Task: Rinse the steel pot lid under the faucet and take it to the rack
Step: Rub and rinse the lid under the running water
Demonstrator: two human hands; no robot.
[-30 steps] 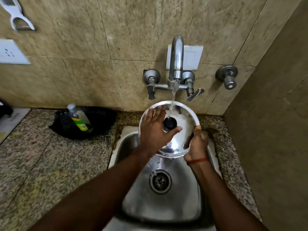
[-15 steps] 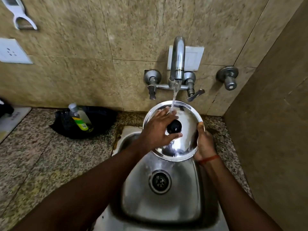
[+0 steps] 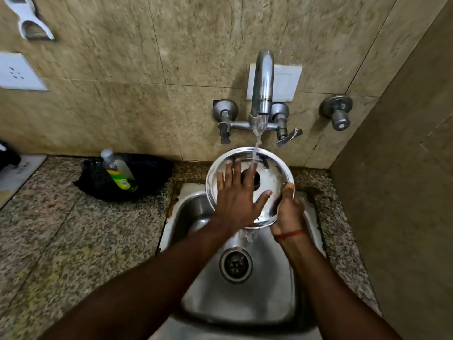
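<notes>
The round steel pot lid with a black knob is tilted up over the back of the steel sink. Water runs from the chrome faucet onto the lid near the knob. My right hand grips the lid's lower right rim, thumb on top. My left hand lies flat on the lid's face, fingers spread, partly covering the knob. No rack is in view.
A black bag or cloth holding a clear bottle with a green label sits on the granite counter left of the sink. A wall closes the right side. A second tap juts out right of the faucet.
My left hand has opened out flat and slid across the lid's face over the knob. My right hand keeps its grip on the rim. Water keeps running.
</notes>
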